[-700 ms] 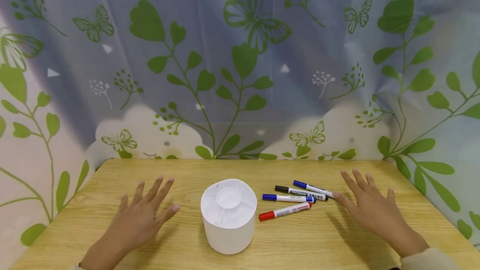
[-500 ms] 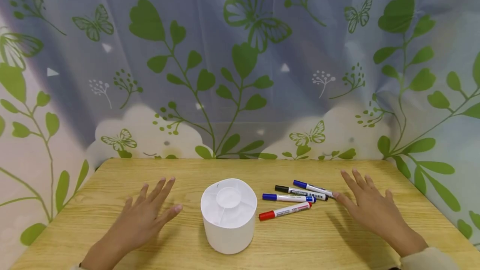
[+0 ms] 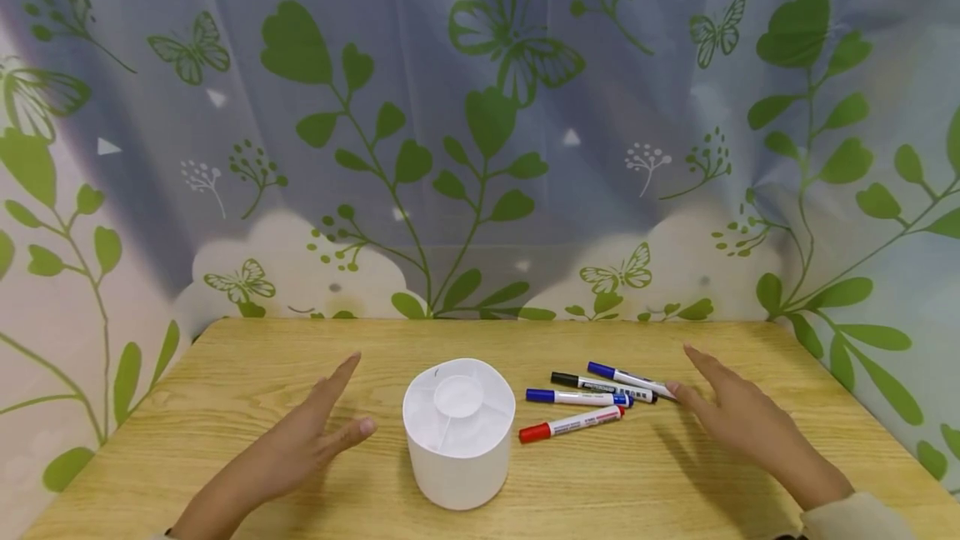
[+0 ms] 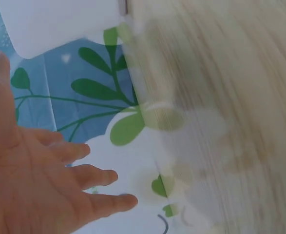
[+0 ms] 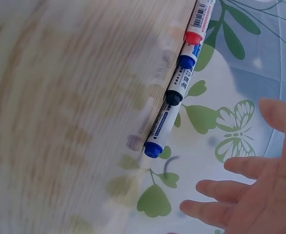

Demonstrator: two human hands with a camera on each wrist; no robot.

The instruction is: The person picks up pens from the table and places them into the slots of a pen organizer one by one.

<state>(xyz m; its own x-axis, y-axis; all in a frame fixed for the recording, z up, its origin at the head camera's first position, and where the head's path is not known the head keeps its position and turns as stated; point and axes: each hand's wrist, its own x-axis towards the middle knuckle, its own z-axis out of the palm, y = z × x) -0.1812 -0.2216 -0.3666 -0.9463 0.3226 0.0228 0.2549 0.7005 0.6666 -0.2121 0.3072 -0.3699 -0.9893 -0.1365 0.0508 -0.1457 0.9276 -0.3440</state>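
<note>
A white round organizer with a divided top and a small central cup stands mid-table. My left hand is held to its left, fingers straight, thumb apart, holding nothing; the palm side of this hand shows in the left wrist view. To the organizer's right lie a red marker, a blue marker, a black marker and another blue marker. My right hand is beside them with straight fingers and nothing in its grasp. Its thumb overlaps the far blue marker's end in the head view.
The wooden table runs back to a hanging curtain printed with leaves and butterflies, which also covers both sides. In the right wrist view, the markers' ends line up along the glossy tabletop.
Both hands have turned edge-on, so their spread fingers now line up behind one another in the head view. My left hand has shifted slightly right. The organizer and markers stay put.
</note>
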